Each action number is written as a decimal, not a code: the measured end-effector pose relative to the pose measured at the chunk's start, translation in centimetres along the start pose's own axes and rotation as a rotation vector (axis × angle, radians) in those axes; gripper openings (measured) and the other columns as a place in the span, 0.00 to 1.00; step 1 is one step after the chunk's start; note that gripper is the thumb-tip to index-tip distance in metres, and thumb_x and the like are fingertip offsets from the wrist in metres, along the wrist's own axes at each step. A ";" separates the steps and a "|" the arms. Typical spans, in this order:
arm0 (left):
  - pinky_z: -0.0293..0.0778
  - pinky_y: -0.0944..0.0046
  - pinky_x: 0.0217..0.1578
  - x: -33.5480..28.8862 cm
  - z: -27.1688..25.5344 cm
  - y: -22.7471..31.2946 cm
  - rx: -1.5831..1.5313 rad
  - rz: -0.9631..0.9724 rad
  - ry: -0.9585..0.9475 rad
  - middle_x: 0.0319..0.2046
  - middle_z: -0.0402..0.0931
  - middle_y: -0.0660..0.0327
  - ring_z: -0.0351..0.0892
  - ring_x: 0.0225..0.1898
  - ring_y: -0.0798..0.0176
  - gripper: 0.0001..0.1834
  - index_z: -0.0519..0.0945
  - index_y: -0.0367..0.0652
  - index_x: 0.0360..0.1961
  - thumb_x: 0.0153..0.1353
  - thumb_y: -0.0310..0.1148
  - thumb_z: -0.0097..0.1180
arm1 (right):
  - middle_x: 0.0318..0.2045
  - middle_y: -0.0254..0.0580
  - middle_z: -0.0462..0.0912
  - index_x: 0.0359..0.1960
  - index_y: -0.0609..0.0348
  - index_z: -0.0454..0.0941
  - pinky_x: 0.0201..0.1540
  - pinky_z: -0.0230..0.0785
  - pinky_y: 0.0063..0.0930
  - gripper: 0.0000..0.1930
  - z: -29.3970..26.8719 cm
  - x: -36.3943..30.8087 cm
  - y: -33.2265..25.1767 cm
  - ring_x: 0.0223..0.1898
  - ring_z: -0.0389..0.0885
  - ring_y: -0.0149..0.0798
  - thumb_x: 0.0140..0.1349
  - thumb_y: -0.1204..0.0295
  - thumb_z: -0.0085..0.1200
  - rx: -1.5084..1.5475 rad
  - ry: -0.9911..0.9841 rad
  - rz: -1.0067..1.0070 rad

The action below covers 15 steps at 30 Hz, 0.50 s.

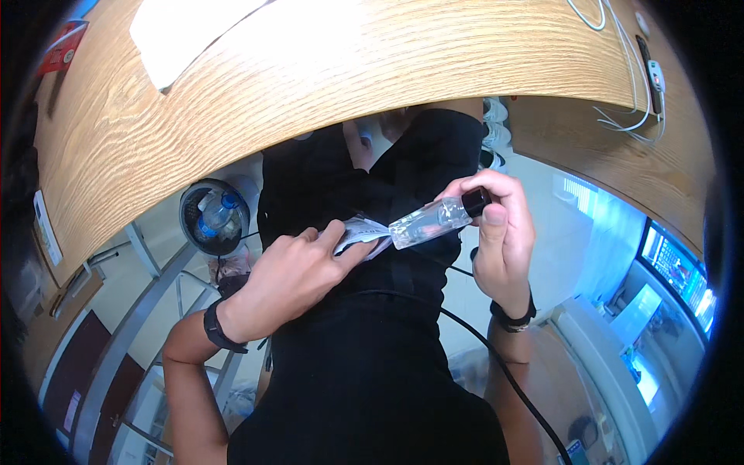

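The right grip [504, 240] grasps a clear, smooth-walled bottle [430, 223] by its upper end, the thumb and fingers around the glossy black cylindrical cap [476, 201]. The slim transparent bottle tilts, its cap end raised toward the upper right and its base pointing at the left grip [302, 267]. That left grip is closed on a thin, crinkled, pale packet [360, 232] with dark print, pinched between the fingers; its narrow free end meets the base of the bottle, though whether the two are joined or only overlap cannot be told.

Beneath both grips lies matte black clothing [356, 372]. Beyond them curves a pale worktop [310, 101] with streaked wood grain, bearing a flat white sheet [167, 46] up and to the left of the left grip. Farther left of that grip, below the worktop, stands a round dark bin [188, 221] holding crumpled clear plastic. A smooth black cable [504, 364] runs below the right grip.
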<state>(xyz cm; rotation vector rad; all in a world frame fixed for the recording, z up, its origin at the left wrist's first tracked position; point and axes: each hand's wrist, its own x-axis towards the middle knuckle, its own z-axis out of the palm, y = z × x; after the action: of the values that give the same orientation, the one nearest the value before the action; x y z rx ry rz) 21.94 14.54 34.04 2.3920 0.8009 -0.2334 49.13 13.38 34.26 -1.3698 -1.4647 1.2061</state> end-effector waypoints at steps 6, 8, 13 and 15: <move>0.85 0.58 0.30 0.1 0.0 0.1 -0.024 -0.016 -0.015 0.41 0.77 0.51 0.88 0.38 0.51 0.19 0.79 0.42 0.54 0.61 0.25 0.60 | 0.48 0.44 0.81 0.57 0.66 0.71 0.43 0.82 0.26 0.20 1.9 0.3 0.6 0.43 0.83 0.28 0.83 0.59 0.38 0.355 0.128 0.210; 0.85 0.57 0.30 0.0 -0.2 0.0 -0.028 0.006 -0.033 0.40 0.77 0.51 0.88 0.37 0.51 0.18 0.79 0.42 0.53 0.62 0.25 0.59 | 0.51 0.47 0.79 0.59 0.66 0.68 0.49 0.85 0.33 0.21 1.8 0.3 1.2 0.47 0.86 0.33 0.83 0.59 0.36 0.403 0.090 0.196; 0.86 0.54 0.33 -0.6 -0.7 -0.4 -0.048 -0.021 -0.047 0.44 0.80 0.49 0.88 0.39 0.48 0.15 0.76 0.41 0.51 0.63 0.25 0.57 | 0.52 0.51 0.78 0.60 0.66 0.65 0.49 0.86 0.36 0.22 2.3 0.3 1.3 0.48 0.86 0.38 0.84 0.57 0.35 0.449 0.094 0.150; 0.87 0.54 0.35 -0.8 -0.6 -0.5 -0.069 -0.039 -0.049 0.46 0.81 0.48 0.89 0.40 0.47 0.14 0.75 0.41 0.50 0.63 0.24 0.57 | 0.52 0.51 0.78 0.60 0.66 0.65 0.50 0.86 0.36 0.21 2.3 0.2 1.4 0.48 0.86 0.37 0.84 0.57 0.35 0.443 0.109 0.149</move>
<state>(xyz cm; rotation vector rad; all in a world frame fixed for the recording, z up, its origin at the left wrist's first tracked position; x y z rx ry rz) 20.99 14.79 34.54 2.2994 0.8203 -0.2745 47.27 13.21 32.39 -1.2277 -0.9570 1.4242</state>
